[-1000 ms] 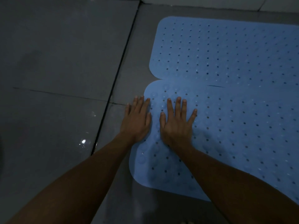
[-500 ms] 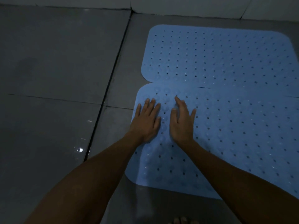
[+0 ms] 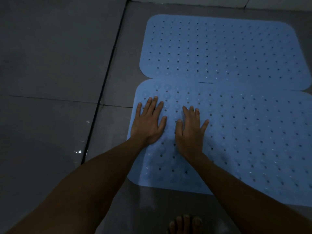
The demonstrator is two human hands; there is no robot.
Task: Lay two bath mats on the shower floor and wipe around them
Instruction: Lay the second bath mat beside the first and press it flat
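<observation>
Both grips, left hand point(image 3: 148, 123) and right hand point(image 3: 190, 132), press near mat point(image 3: 244, 141).

The near mat point(image 3: 253, 141) and bare toes point(image 3: 185, 223) run off frame.

Head view, dim overall; low light, bluish-grey cast. Floor tiles point(image 3: 50, 56) read dark grey with little contrast. Small specular glints on wet tile near the grout line point(image 3: 78, 152). Blue mats are the brightest area, far mat point(image 3: 219, 48) slightly lighter than near mat point(image 3: 253, 132). Soft shadow lies on the near mat beside the forearms. Forearms at the bottom are underexposed, nearly featureless. Wide-angle bending shows in grout lines toward the edges. Fine grain and mild softness throughout; toes point(image 3: 185, 223) at the bottom edge blurred.
</observation>
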